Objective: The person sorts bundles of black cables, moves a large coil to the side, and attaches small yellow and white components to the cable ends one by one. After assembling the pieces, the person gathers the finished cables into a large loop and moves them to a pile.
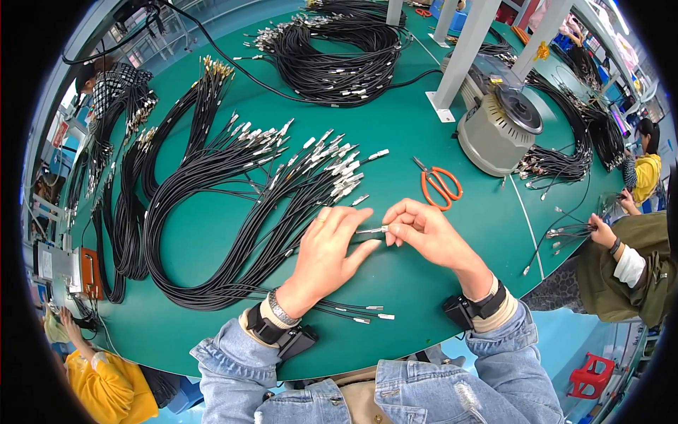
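Note:
A thin black cable with a silver connector end lies between my two hands above the green table. My right hand pinches its tip between thumb and fingertips. Around the cable, my left hand keeps thumb and forefinger apart; its lower fingers are partly hidden. Just beyond that hand, a thick curved bundle of black cables spreads out its white-tagged ends. A few loose cable ends stick out below my left wrist. Orange-handled scissors lie partly spread beyond my right hand.
A large coil of black cables sits at the back, and more bundles lie left. A grey rounded machine stands near metal posts. Co-workers sit along both sides; one hand holds cables at right. A red stool stands below.

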Demonstrator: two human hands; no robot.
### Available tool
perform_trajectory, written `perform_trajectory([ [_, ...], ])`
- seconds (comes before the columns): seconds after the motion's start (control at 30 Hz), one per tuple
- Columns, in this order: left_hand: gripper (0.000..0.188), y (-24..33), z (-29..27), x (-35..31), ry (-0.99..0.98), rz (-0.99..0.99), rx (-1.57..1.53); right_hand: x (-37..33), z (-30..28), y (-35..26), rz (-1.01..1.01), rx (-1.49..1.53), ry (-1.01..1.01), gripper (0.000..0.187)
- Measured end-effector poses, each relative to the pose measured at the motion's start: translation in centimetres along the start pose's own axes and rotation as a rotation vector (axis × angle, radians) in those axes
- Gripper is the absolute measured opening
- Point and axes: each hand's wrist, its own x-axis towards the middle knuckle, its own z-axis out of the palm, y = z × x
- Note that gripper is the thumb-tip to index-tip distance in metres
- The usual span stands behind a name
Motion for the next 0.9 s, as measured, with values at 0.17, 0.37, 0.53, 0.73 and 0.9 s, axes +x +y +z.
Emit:
perform_trajectory([
  [0.17,0.011,-0.2,0.5,-0.3,-0.179,-0.031,-0.107,-0.4,0.6,-0.8,-0.106,-0.102,-0.021,0.013],
  [0.37,0.011,-1.4,-1.1,-2.5,-0.177,-0.127,-0.099,-0.5,-0.3,-0.7,-0.127,-0.136,-0.004,0.016],
  [0.53,0.013,-0.8,-1.7,-0.8,-0.013,0.132,0.084,-0.4,-0.1,-0.9,-0.124,-0.102,-0.021,0.017],
  [0.73,0.014,0.1,-0.1,-0.2,-0.070,0.065,-0.126,-0.7,0.1,-1.1,-0.102,-0.023,-0.032,0.016],
  [0.9,0.010,-0.1,1.1,-1.5,-0.090,-0.142,-0.276,-0.3,-1.1,-0.6,-0.103,-0.030,0.127,0.010],
])
